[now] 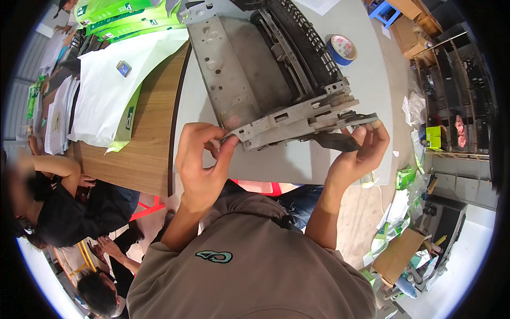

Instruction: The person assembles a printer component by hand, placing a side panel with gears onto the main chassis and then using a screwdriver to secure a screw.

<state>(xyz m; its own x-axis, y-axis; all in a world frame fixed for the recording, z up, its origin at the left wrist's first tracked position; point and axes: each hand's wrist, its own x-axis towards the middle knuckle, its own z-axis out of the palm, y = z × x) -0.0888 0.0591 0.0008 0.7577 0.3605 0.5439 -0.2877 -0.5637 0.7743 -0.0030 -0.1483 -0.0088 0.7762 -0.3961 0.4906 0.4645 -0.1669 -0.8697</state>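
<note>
A grey metal machine chassis (234,64) with punched holes lies on the light grey table in front of me. A black ribbed plastic part (313,40) runs along its right side, and a bracketed metal edge (297,118) faces me. My left hand (204,154) pinches the near left corner of this chassis between thumb and fingers. At the near right end, my right hand (358,154) has its fingers closed around the projecting edge. A dark flap (336,141) hangs below that edge, touching the right hand. Part of the right fingers is hidden behind the metal.
A blue tape roll (341,49) lies right of the chassis on the grey table (369,80). Green paper packs (127,18) and a white sheet (114,80) with a small box (124,68) lie left. Two people sit at left. Plastic wrappings and a cardboard box (398,255) are on the right.
</note>
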